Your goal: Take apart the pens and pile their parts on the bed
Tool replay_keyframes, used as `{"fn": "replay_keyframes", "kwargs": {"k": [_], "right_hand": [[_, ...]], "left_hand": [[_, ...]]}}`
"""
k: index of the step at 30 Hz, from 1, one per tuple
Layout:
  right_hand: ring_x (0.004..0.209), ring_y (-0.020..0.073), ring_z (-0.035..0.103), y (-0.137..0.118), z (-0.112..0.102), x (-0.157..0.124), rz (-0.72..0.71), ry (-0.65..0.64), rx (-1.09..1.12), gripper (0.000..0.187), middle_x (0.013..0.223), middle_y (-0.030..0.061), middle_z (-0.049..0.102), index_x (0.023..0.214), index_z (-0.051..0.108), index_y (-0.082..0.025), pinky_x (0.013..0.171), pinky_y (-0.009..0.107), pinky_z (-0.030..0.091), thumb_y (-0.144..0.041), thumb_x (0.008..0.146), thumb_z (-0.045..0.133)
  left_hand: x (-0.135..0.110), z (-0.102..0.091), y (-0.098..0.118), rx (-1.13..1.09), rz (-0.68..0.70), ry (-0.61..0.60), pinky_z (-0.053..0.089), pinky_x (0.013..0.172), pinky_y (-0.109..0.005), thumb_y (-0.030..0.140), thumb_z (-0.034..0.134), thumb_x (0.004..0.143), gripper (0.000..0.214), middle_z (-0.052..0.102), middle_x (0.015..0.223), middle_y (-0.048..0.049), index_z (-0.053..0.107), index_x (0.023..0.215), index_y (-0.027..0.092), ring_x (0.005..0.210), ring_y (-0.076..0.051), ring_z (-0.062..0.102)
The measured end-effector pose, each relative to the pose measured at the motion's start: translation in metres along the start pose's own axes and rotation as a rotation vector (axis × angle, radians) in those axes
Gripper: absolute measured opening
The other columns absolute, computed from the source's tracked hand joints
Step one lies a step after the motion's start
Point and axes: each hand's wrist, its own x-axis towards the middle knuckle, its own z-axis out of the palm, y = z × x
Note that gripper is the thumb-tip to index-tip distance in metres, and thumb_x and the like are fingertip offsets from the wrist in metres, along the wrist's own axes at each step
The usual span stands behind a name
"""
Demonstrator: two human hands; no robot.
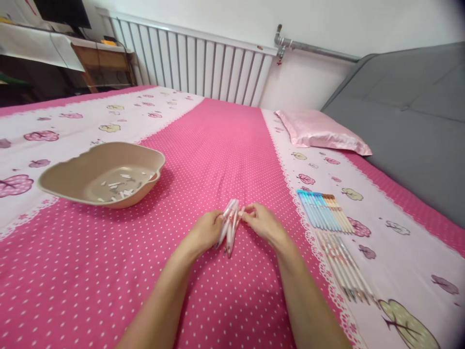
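Observation:
My left hand (206, 230) is closed round a small bunch of white pens (228, 228), tips pointing down toward me, just above the pink dotted bedsheet (225, 145). My right hand (262, 222) pinches the top end of one pen in that bunch. To the right lie a row of blue and tan pens (323, 211) and, nearer me, a row of white pens (345, 266). A beige tray (72, 172) to the left holds several small white caps (118, 186).
A pink pillow (319, 131) lies at the head of the bed against a grey headboard (407, 121). A white radiator (196, 65) runs along the far wall. A wooden desk (101, 60) stands at the far left.

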Motion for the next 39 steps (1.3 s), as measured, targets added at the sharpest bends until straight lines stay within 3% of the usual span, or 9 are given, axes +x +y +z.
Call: {"fn": "replay_keyframes", "kwargs": {"k": [3,8,12,15,19,25,31,35,39], "right_hand": [[0.076,0.0195,0.06,-0.007,-0.003,-0.006,-0.044,0.053,-0.052,0.019,0.081,0.0048,0.067,0.086,0.061,-0.019,0.063,0.028,0.039,-0.035,0.078,0.054],[0.061,0.0171,0.055,-0.012,-0.002,-0.011,-0.072,0.117,0.071,0.015,0.067,0.0018,0.062,0.073,0.057,-0.021,0.055,0.028,0.035,-0.036,0.076,0.058],[0.052,0.0123,0.05,-0.019,0.001,-0.013,-0.114,-0.084,0.442,0.027,0.059,-0.001,0.056,0.067,0.057,-0.018,0.051,0.025,0.037,-0.044,0.076,0.059],[0.048,0.0093,0.047,-0.029,0.003,-0.016,-0.097,-0.161,0.743,0.032,0.059,-0.0023,0.054,0.073,0.058,-0.016,0.049,0.023,0.037,-0.048,0.073,0.063],[0.056,0.0099,0.054,-0.039,0.002,-0.019,-0.116,0.011,0.992,0.029,0.064,-0.0016,0.059,0.074,0.06,-0.014,0.056,0.023,0.042,-0.039,0.065,0.073],[0.06,0.012,0.057,-0.039,-0.004,-0.017,-0.11,0.187,0.961,0.026,0.065,0.0,0.06,0.073,0.061,-0.014,0.058,0.024,0.044,-0.038,0.067,0.071],[0.065,0.0139,0.059,-0.041,-0.003,-0.02,-0.134,0.21,0.967,0.027,0.07,0.0018,0.063,0.076,0.062,-0.015,0.061,0.026,0.046,-0.037,0.065,0.073],[0.066,0.0155,0.061,-0.039,-0.003,-0.02,-0.155,0.227,0.992,0.029,0.07,0.0023,0.065,0.076,0.064,-0.016,0.065,0.029,0.048,-0.034,0.059,0.077],[0.067,0.0151,0.062,-0.035,-0.009,-0.019,-0.191,0.189,0.997,0.027,0.071,0.0017,0.066,0.078,0.066,-0.016,0.066,0.029,0.048,-0.03,0.059,0.078]], "left_hand": [[-0.003,0.0,0.005,0.218,-0.012,0.093,0.033,0.056,-0.024,0.018,0.043,0.081,0.019,0.061,0.066,-0.0053,0.059,0.071,0.014,0.061,-0.015,0.052],[-0.007,-0.003,0.006,0.267,-0.05,0.268,0.033,0.059,-0.025,0.014,0.054,0.072,0.01,0.064,0.067,-0.0076,0.063,0.075,0.016,0.064,-0.019,0.056],[-0.006,-0.007,0.005,0.165,0.061,0.4,0.035,0.059,-0.025,0.017,0.053,0.076,0.015,0.066,0.072,-0.005,0.064,0.086,0.019,0.065,-0.018,0.057],[-0.006,-0.004,0.01,0.051,0.226,0.401,0.04,0.064,-0.025,0.023,0.052,0.079,0.016,0.067,0.081,-0.0034,0.062,0.092,0.021,0.072,-0.017,0.059],[-0.008,0.005,0.017,-0.026,0.343,0.403,0.043,0.067,-0.024,0.026,0.057,0.078,0.018,0.066,0.083,-0.0025,0.06,0.095,0.02,0.074,-0.015,0.06],[-0.01,0.005,0.018,0.138,0.303,0.527,0.04,0.062,-0.024,0.025,0.063,0.073,0.012,0.064,0.075,-0.0013,0.06,0.084,0.019,0.066,-0.014,0.057],[-0.014,0.008,0.017,0.208,0.329,0.632,0.037,0.061,-0.024,0.032,0.06,0.077,0.012,0.065,0.07,-0.001,0.063,0.074,0.02,0.062,-0.013,0.055],[-0.014,0.009,0.017,0.14,0.347,0.594,0.038,0.061,-0.023,0.034,0.061,0.076,0.015,0.065,0.069,-0.0019,0.067,0.075,0.021,0.062,-0.014,0.055],[-0.013,0.004,0.021,-0.099,0.267,0.331,0.037,0.054,-0.022,0.039,0.055,0.079,0.025,0.062,0.061,-0.0009,0.069,0.076,0.018,0.054,-0.012,0.052]]}}
